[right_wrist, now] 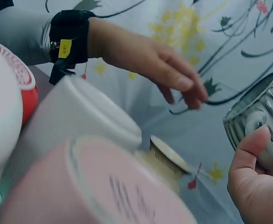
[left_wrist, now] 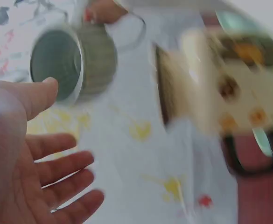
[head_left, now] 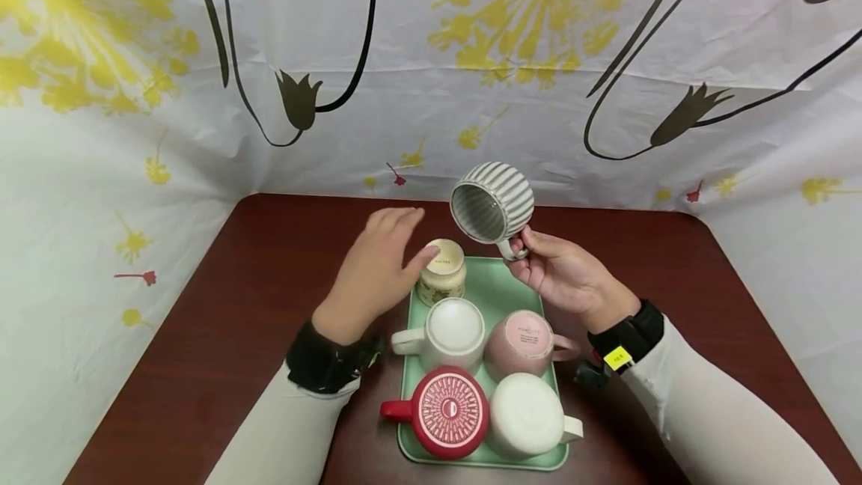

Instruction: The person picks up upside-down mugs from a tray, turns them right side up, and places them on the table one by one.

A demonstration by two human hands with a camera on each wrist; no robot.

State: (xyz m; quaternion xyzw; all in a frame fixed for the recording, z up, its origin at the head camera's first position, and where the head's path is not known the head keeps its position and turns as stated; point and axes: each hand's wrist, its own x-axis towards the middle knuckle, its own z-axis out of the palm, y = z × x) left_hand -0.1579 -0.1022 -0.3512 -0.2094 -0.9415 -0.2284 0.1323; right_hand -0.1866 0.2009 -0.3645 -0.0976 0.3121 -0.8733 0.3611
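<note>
Head view: the right hand (head_left: pixel 566 275) holds a grey ribbed mug (head_left: pixel 493 202) by its handle, fingers and thumb pinched round the loop; the mug is lifted above the far end of a green tray (head_left: pixel 501 292), tipped on its side with the mouth facing the camera. The left hand (head_left: pixel 377 268) hovers just left of the mug, fingers straight and close together, thumb tip at the top of a cream jar-shaped cup (head_left: pixel 441 272) on the tray's far left corner. Also on the tray, all upside down: a white mug (head_left: pixel 450 332), a pink mug (head_left: pixel 527 343), a red mug (head_left: pixel 446 412), a second white mug (head_left: pixel 527 415). The tray sits on a dark brown table (head_left: pixel 222 320). Left wrist view (blurred): left palm open, fingers (left_wrist: pixel 61 175) slightly spread, ribbed mug near the thumb but apart. Right wrist view: thumb (right_wrist: pixel 248 154) pressed on the mug handle; left hand extended above the cups, holding nothing.
</note>
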